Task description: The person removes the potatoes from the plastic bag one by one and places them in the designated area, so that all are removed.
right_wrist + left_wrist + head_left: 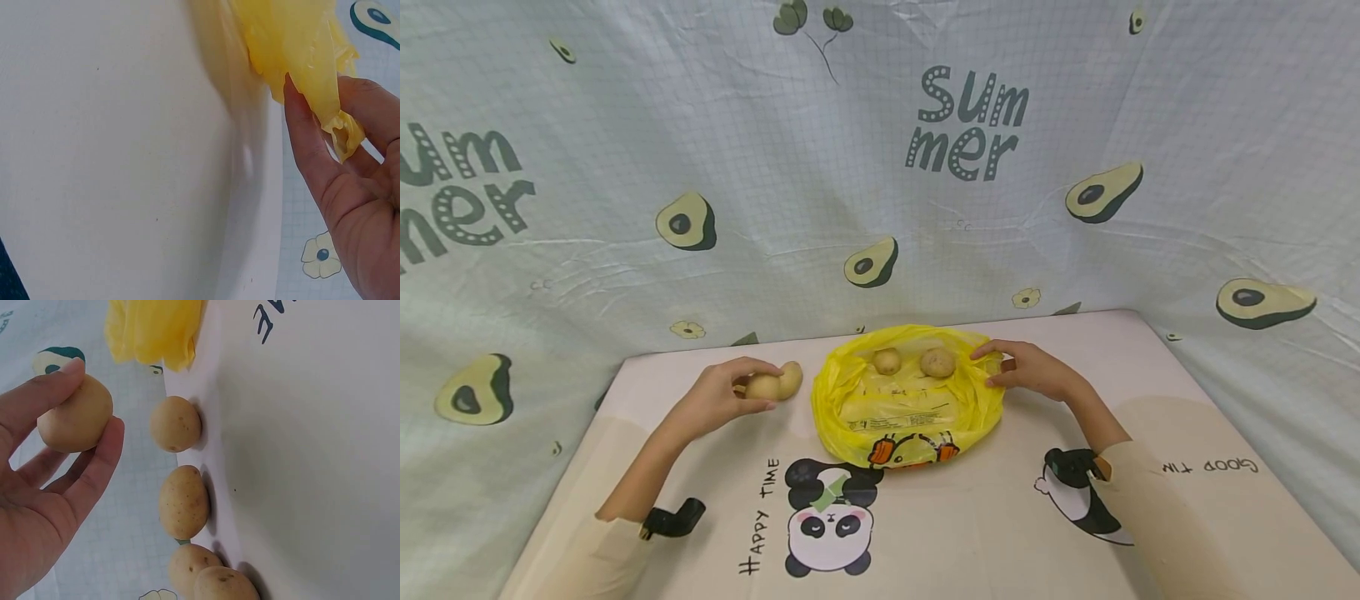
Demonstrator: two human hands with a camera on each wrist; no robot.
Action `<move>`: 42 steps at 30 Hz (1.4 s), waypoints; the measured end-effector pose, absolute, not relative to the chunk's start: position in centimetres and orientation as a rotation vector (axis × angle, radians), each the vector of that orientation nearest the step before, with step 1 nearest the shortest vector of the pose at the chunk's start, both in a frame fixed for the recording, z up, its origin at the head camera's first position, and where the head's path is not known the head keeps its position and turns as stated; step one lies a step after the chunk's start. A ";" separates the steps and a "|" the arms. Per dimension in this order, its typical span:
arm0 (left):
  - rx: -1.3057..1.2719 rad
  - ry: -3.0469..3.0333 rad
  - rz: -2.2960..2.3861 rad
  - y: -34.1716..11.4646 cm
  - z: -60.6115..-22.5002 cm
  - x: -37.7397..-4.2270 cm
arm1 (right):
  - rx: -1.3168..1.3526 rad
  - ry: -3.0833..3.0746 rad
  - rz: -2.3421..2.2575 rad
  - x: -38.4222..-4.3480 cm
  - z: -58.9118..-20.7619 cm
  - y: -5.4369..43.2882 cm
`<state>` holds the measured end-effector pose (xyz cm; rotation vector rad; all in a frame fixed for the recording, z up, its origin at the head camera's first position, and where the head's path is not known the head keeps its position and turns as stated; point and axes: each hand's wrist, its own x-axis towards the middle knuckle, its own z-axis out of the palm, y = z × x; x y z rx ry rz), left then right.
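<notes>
In the head view my left hand is left of the yellow plastic bag. It grips a round, pale brown potato between thumb and fingers, raised over the table in the left wrist view. Another potato lies on the table just beyond the held one. The bag lies with its mouth spread wide, and two potatoes show inside, a smaller one and a larger one. On the bag's right side my right hand pinches its crumpled edge between thumb and fingers.
Several more potatoes, among them an oval one, sit in a row along the table's far edge, mostly hidden behind my left hand in the head view. The pale table carries panda prints. A patterned cloth hangs behind it.
</notes>
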<state>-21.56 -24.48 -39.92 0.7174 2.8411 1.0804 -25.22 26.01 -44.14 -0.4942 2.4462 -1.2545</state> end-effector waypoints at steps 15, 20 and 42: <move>0.683 2.877 1.008 -25.7 -40.6 -21.6 | -0.493 2.465 -1.266 -24.9 -44.4 25.7; 0.682 2.876 0.995 -26.1 -40.8 -21.7 | -0.474 2.473 -1.261 -24.9 -44.4 25.7; 0.702 2.921 0.772 -26.9 -41.6 -22.4 | -0.463 2.386 -1.368 -24.9 -44.6 25.2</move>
